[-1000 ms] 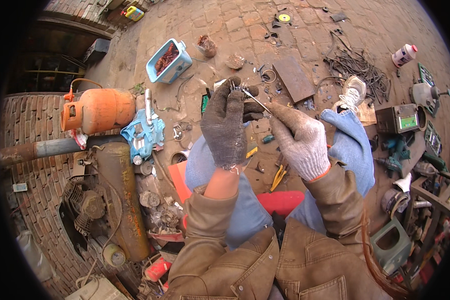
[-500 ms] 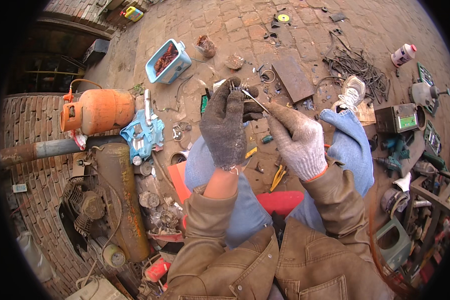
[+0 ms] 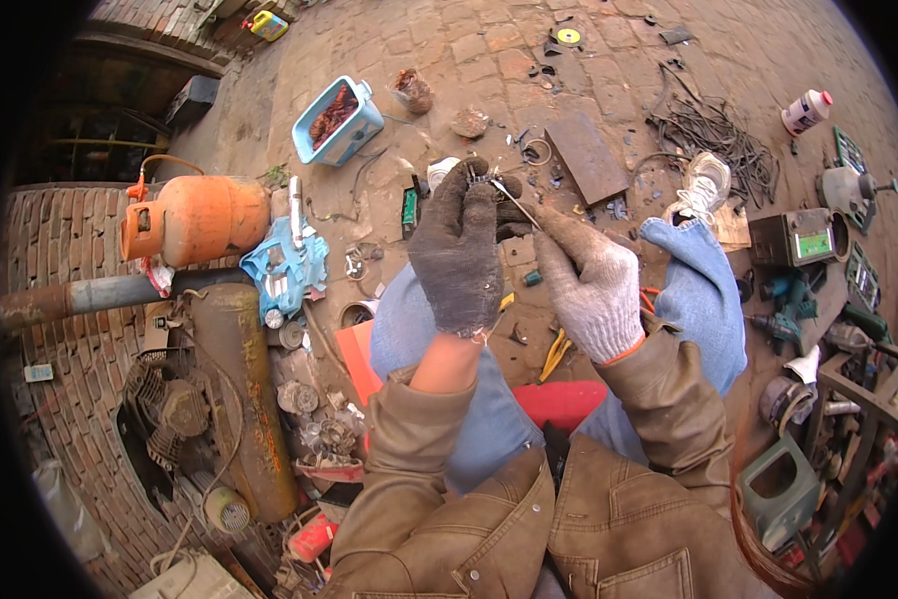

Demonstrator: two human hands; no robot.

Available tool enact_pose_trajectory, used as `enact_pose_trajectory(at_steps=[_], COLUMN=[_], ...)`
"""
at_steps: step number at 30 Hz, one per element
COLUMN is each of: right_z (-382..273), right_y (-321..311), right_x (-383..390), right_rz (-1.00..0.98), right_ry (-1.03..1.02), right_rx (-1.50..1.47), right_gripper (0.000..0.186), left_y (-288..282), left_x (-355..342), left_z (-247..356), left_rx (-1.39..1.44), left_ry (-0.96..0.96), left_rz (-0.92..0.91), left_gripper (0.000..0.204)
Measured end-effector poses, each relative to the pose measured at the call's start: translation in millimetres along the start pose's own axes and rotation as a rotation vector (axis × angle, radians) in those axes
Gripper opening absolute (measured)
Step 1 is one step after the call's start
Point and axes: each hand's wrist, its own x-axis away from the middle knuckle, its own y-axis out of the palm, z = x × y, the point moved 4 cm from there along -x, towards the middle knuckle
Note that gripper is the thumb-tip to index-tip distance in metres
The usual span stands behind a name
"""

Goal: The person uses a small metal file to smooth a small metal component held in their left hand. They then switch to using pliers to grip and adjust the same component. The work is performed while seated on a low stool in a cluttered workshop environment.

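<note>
My left hand [image 3: 456, 250], in a dark, dirty work glove, is closed around a small metal part [image 3: 483, 179]. Its fingers hide most of that part, so its kind is unclear. A slim tool with a silver shaft [image 3: 515, 202] is gripped in my right hand [image 3: 595, 285], which wears a pale grey knit glove. The shaft slants up and left, its tip at the small part; the handle is hidden inside the glove. Below and between my hands, pliers with yellow handles [image 3: 556, 355] lie on the ground between my knees.
A blue tub [image 3: 340, 152] of reddish-brown pieces and a flat metal plate [image 3: 586, 157] lie ahead. Left stand an orange gas cylinder [image 3: 209, 220] and a rusty tank [image 3: 239, 399]. Tangled cable [image 3: 713, 135], a battery-like box [image 3: 793, 238] and a teal power drill [image 3: 794, 304] are on the right.
My left hand has shifted slightly to the right and its wrist has turned a little. My right hand stays nearly in place, the tool's tip still at the small part.
</note>
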Motion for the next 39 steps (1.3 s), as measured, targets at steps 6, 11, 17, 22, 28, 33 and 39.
enact_pose_trajectory(at_steps=[6, 11, 17, 22, 28, 33, 39], right_z=[3, 5, 4, 5, 2, -1, 0], right_y=[2, 3, 3, 1, -1, -8, -16], right_x=[4, 4, 5, 6, 4, -5, -10], right_rz=[-0.033, -0.042, -0.027, -0.046, -0.096, -0.161, -0.227], right_ry=[0.137, 0.14, 0.135, 0.193, 0.271, 0.261, 0.196], right_rx=[-0.065, -0.05, -0.058, -0.103, -0.143, -0.17, -0.22], right_gripper=[0.022, 0.023, 0.023, 0.025, 0.027, 0.027, 0.034], left_y=[3, 4, 2, 4, 4, 5, 5], left_x=[4, 5, 3, 6, 3, 3, -2], left_z=[0, 1, -3, -4, -6, -3, 7], left_rx=[0.005, -0.033, -0.074, -0.021, -0.051, 0.098, 0.341], left_ry=[0.046, 0.064, 0.016, 0.0, 0.017, -0.116, -0.206], left_rz=[-0.055, -0.061, -0.022, -0.056, -0.094, -0.153, -0.279], left_gripper=[0.027, 0.027, 0.027, 0.028, 0.03, 0.033, 0.039])
